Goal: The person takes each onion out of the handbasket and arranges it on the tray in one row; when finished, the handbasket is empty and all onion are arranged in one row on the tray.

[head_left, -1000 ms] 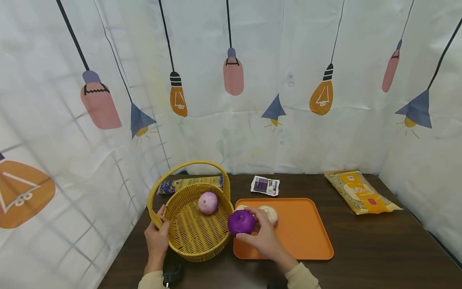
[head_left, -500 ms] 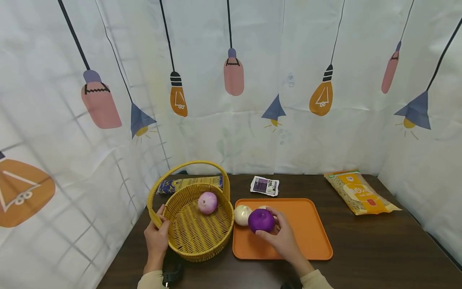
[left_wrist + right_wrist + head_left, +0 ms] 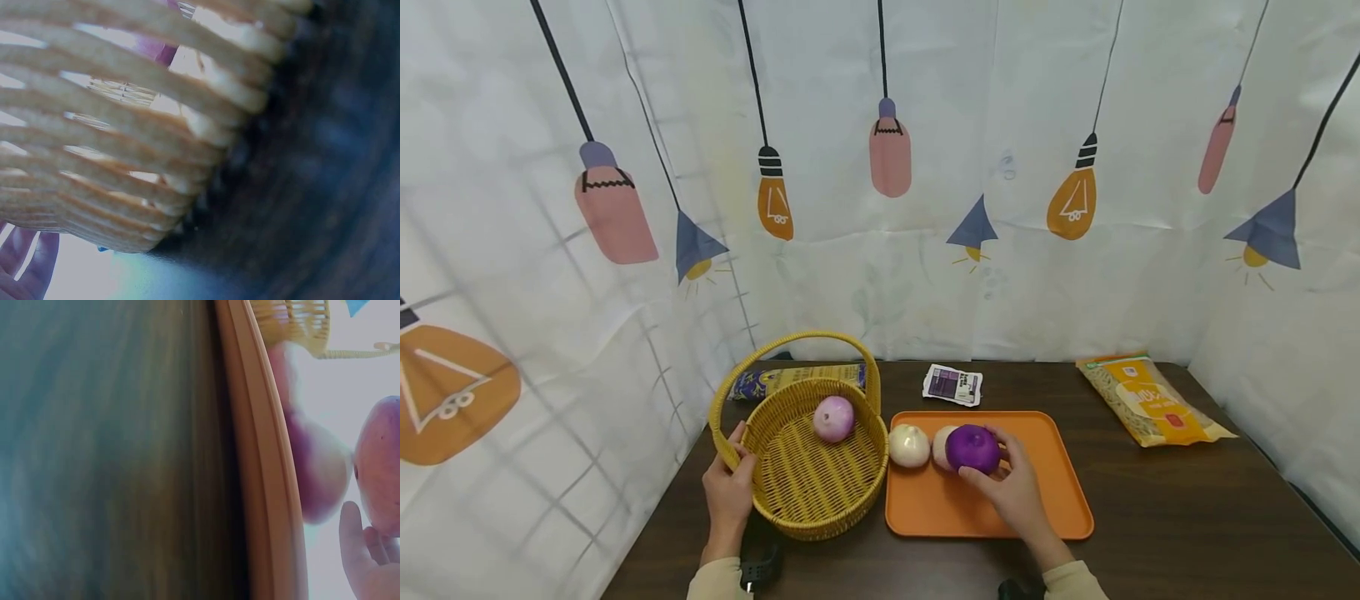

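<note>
My left hand [image 3: 728, 492] grips the left side of the yellow wicker basket [image 3: 808, 525] near the foot of its handle. A pinkish onion [image 3: 833, 418] lies inside the basket. Over the orange tray [image 3: 917, 512], my right hand [image 3: 1017, 492] holds a purple onion [image 3: 972, 448] between thumb and fingers. Two pale onions sit on the tray's left part: one [image 3: 909, 446] beside the basket, the other [image 3: 941, 447] partly hidden behind the purple one. In the right wrist view, fingertips [image 3: 353, 534] touch the held onion [image 3: 382, 465]. The left wrist view shows the basket's weave [image 3: 125, 150] close up.
Behind the basket lies a blue and yellow packet [image 3: 797, 379]. A small white and purple packet [image 3: 952, 385] lies behind the tray, and a yellow bag [image 3: 1150, 400] at the back right. Curtains [image 3: 925, 292] surround the dark table [image 3: 1187, 517].
My right hand has moved right with the purple onion, from beside the basket's rim to over the tray, uncovering the left pale onion. My left hand keeps its grip on the basket.
</note>
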Demonstrator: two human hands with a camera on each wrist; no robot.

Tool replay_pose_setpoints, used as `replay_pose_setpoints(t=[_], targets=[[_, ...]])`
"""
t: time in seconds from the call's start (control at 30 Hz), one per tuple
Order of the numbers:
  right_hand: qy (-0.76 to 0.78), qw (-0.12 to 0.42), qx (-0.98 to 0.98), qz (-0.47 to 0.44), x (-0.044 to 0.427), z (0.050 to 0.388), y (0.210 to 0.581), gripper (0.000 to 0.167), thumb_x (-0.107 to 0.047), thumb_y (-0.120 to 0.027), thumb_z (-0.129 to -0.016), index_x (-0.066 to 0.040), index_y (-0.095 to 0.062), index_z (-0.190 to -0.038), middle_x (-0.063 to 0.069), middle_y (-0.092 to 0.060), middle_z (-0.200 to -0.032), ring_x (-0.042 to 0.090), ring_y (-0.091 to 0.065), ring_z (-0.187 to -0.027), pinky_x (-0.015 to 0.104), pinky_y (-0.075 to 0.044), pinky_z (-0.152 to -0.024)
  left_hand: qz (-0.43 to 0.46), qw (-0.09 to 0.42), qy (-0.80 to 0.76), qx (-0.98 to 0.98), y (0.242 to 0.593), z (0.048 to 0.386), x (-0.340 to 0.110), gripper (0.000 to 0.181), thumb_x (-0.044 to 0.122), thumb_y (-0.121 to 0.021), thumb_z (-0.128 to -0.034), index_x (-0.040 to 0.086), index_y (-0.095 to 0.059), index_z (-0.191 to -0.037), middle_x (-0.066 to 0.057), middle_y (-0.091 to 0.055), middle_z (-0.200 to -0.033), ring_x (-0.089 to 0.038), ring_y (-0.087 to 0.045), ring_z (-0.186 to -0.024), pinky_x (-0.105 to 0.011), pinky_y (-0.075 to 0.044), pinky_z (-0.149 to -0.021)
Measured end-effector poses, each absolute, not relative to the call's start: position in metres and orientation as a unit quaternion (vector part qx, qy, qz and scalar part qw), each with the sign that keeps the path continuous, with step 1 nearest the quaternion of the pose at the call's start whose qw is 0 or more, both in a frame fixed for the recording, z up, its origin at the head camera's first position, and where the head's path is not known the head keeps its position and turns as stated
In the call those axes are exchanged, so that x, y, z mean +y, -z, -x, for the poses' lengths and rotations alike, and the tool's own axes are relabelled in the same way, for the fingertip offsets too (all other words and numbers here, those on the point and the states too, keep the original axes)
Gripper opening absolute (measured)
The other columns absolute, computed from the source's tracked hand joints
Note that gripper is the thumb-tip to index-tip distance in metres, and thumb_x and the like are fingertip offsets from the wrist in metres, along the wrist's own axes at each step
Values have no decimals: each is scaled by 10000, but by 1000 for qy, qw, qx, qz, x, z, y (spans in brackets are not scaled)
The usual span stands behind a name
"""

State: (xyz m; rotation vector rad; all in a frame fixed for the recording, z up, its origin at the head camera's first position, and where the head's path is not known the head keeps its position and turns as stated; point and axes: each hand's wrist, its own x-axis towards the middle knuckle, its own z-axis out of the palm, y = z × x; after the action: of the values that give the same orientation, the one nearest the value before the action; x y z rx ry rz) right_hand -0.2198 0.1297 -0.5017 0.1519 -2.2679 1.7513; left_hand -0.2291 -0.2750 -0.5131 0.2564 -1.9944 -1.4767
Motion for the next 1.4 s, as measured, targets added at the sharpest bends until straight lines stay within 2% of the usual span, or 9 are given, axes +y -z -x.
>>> replay_pose_setpoints(t=[0.17,0.43,0.63,0.97,1.07,1.27,1.4], targets=[[-592,148,-792,-30,139,223,503,741,-211,-852,-751,-68,-490,-1382,131,-493,-1346,305,-524,-1102,223,-478,-849,-102,320,558,-759,513,231,-274,416,16,-570,-921,107,-624,-1324,-43,-587,-1366,-226,-559,-1168,-79,-383,-760],[-575,173,-799,-1,149,229,505,743,-244,-845,-760,-56,-484,-1382,155,-491,-1325,323,-537,-1086,172,-456,-813,-101,317,567,-754,512,232,-275,401,2,-561,-925,83,-629,-1312,-42,-577,-1378,-221,-537,-1218,-86,-379,-767],[-602,154,-783,31,156,233,505,733,-241,-815,-798,-44,-452,-1405,166,-482,-1364,339,-536,-1119,123,-437,-800,-104,319,564,-754,512,232,-275,397,15,-563,-928,92,-632,-1312,-39,-582,-1373,-207,-543,-1202,-78,-382,-777],[-599,153,-784,51,172,235,510,721,-192,-798,-815,-14,-442,-1417,214,-474,-1357,372,-507,-1108,135,-411,-795,-107,316,565,-755,512,232,-275,384,12,-565,-924,67,-637,-1298,-43,-582,-1374,-214,-545,-1201,-83,-389,-763],[-593,140,-790,65,176,236,512,740,-204,-795,-819,-29,-424,-1435,218,-454,-1383,372,-494,-1133,201,-420,-842,-106,314,566,-755,512,232,-275,368,9,-564,-924,52,-644,-1281,-41,-577,-1380,-222,-539,-1217,-77,-387,-770],[-579,133,-800,80,179,235,514,773,-160,-796,-809,-22,-392,-1455,232,-420,-1411,387,-480,-1171,457,-421,-953,-103,312,566,-756,512,231,-275,370,6,-561,-925,37,-636,-1286,-54,-573,-1383,-240,-523,-1248,-50,-383,-799],[-574,134,-804,77,180,236,516,774,-130,-793,-807,-8,-388,-1455,232,-415,-1425,382,-483,-1179,502,-405,-982,-101,318,564,-755,512,232,-275,366,-5,-565,-916,32,-644,-1272,-59,-581,-1374,-240,-532,-1235,-58,-385,-791]])
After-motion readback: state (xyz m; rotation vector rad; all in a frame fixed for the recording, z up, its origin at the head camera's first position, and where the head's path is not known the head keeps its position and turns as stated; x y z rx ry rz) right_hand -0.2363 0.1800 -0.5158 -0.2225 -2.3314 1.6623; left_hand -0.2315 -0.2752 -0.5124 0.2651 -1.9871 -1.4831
